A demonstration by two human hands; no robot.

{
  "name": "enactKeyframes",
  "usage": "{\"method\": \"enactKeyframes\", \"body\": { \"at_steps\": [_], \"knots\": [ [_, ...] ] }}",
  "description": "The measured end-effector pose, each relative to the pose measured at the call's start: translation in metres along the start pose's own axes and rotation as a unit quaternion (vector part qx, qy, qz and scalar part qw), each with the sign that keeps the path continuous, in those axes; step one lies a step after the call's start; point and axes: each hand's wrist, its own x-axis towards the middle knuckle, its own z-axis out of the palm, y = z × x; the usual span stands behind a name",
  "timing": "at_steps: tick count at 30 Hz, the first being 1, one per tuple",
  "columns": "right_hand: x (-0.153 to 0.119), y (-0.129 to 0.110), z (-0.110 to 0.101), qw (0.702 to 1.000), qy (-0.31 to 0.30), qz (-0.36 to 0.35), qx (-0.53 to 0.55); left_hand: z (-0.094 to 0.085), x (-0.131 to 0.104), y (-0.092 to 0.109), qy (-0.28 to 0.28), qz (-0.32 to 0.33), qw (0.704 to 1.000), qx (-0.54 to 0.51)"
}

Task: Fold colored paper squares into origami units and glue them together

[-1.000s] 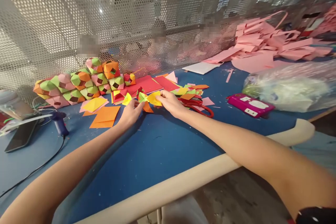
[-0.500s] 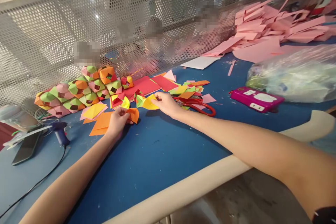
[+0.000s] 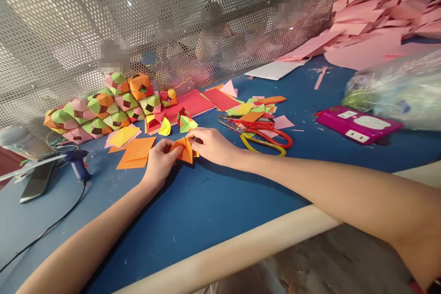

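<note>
Over the blue table (image 3: 186, 220), my left hand (image 3: 160, 161) pinches an orange folded paper piece (image 3: 186, 150) by its left side. My right hand (image 3: 213, 147) is closed at its right side, with a bit of yellow paper (image 3: 196, 154) showing under the fingers. The two papers are together, but whether they interlock is hidden. Just behind the hands lie a small yellow folded piece (image 3: 165, 127) and a green-and-orange folded piece (image 3: 188, 123). Orange sheets (image 3: 136, 152) lie left of my left hand.
Stacked paper balls (image 3: 103, 112) stand against the perforated screen (image 3: 193, 18). Scissors (image 3: 263, 143) and paper scraps lie right of my hands. Further right are a magenta box (image 3: 358, 125), a plastic bag (image 3: 406, 92) and pink strips (image 3: 375, 18). A glue gun (image 3: 80, 165) and phone (image 3: 41, 183) are left.
My hands have come together. The yellow paper in my right hand has moved down and left to the orange piece, which has moved right. The view has shifted slightly.
</note>
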Motion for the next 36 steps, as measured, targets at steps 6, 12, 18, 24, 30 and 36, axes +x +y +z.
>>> {"method": "enactKeyframes", "body": {
  "at_steps": [6,12,18,24,30,36],
  "knots": [
    [0.006,0.01,-0.003,0.999,0.005,0.04,0.009,0.0,-0.004,0.003,0.016,0.031,0.998,0.05],
    [0.003,0.01,0.002,0.998,-0.056,0.008,0.034,0.002,-0.005,-0.001,-0.019,0.046,0.998,0.041],
    [0.0,0.002,-0.001,0.996,-0.081,-0.014,0.021,0.001,-0.006,-0.004,-0.015,0.041,0.998,0.051],
    [-0.003,0.003,0.003,0.997,-0.037,0.038,0.062,0.003,-0.008,-0.003,-0.042,0.023,0.998,0.043],
    [-0.005,-0.005,-0.002,0.999,-0.018,0.003,0.038,0.002,-0.007,-0.003,-0.014,0.011,0.999,0.041],
    [-0.01,-0.004,0.0,0.997,-0.012,-0.072,0.026,0.002,-0.007,-0.002,-0.008,0.003,1.0,0.016]
  ]
}}
